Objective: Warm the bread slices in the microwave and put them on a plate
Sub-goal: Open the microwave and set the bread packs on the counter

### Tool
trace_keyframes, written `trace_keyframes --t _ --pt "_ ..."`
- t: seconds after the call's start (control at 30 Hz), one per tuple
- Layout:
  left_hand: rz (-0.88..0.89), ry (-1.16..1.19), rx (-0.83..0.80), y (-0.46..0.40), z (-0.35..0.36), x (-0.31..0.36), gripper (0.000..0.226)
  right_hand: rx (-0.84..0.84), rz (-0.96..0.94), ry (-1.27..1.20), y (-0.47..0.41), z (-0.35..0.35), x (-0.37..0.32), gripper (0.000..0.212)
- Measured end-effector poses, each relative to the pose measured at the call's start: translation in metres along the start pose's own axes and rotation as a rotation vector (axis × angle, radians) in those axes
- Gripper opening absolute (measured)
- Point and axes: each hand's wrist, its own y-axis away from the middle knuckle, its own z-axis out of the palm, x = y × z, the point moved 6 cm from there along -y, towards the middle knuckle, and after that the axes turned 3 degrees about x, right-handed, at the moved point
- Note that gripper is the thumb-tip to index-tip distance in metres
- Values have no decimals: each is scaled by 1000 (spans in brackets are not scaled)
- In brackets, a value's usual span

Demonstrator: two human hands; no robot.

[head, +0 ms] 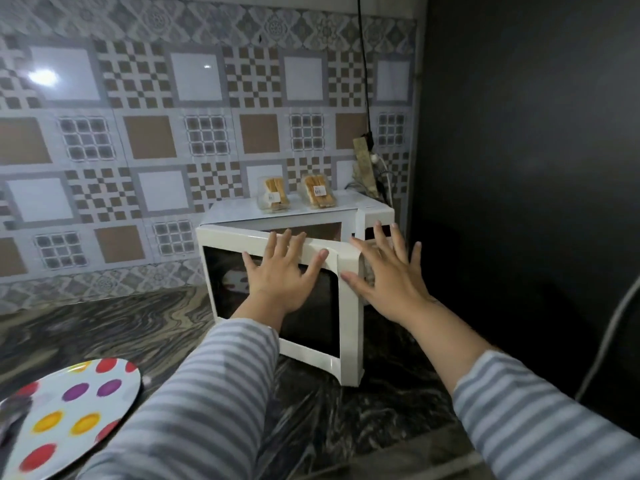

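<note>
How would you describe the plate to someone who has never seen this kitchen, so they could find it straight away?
Start at the white microwave standing against the patterned tile wall, then follow the dark marbled counter toward the near left corner. There, left of the striped sleeve of the left hand, lies the plate. It is white with big red, purple and yellow dots, the only brightly coloured item on the counter.

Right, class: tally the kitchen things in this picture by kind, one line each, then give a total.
Microwave: 1
Bread packs on top of it: 2
Spotted plate: 1
Hands at the door: 2
Total: 6
</note>
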Motion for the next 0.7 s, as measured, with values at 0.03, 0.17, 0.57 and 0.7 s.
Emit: trace_keyframes --t 0.03,0.17,0.57,0.7 --pt "1 10 -10 10 -7 -4 76 9 0 -11 10 -4 -12 64" --pt "-2 37 -53 42 -34 -24 73 27 -32 -12 41 -16 -55 63" --pt "-108 20 -215 95 -114 -93 82 37 -303 -183 79 -37 -176 71" --pt "-109 22 -222 100 -133 -113 98 19 -363 -206 84 -29 -206 71"
